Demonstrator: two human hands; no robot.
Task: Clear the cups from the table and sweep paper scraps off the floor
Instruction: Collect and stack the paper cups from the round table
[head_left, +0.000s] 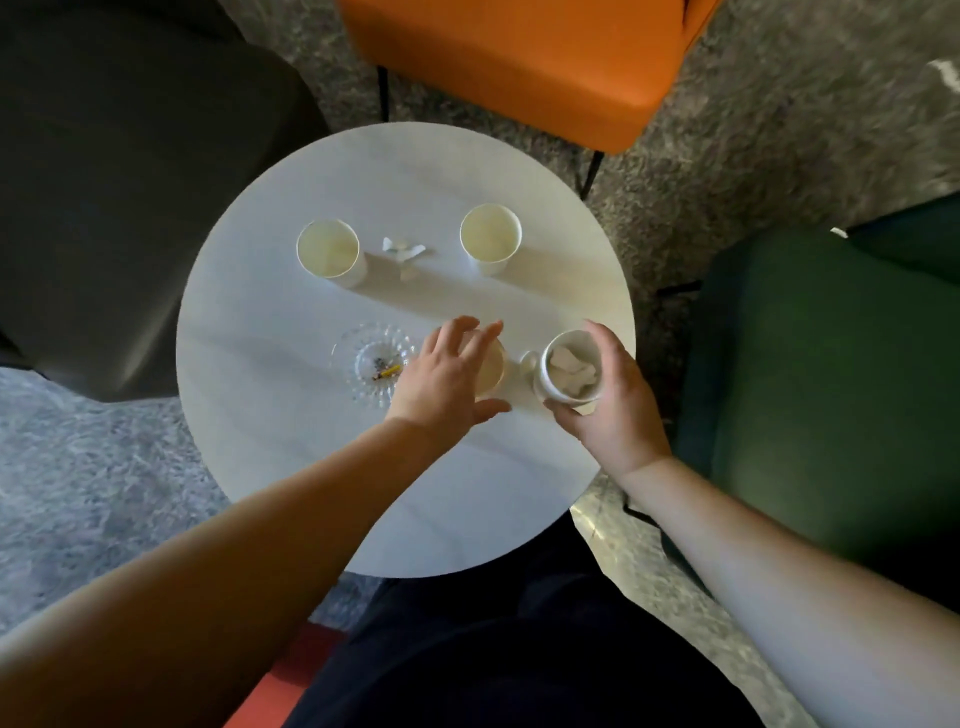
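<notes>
On the round white table (291, 467) stand two paper cups, one at the back left (328, 251) and one at the back right (490, 236). A third paper cup (492, 366) sits near the front, with my left hand (447, 371) spread over its rim, fingers relaxed. My right hand (608, 402) grips a white cup (569, 369) that holds crumpled paper scraps. Small paper scraps (404, 250) lie on the table between the two back cups.
A glass ashtray (366, 364) with a yellow butt sits left of my left hand. An orange chair (519, 62) stands behind the table, a dark chair (130, 182) to the left, a green chair (831, 389) to the right. Grey carpet surrounds the table.
</notes>
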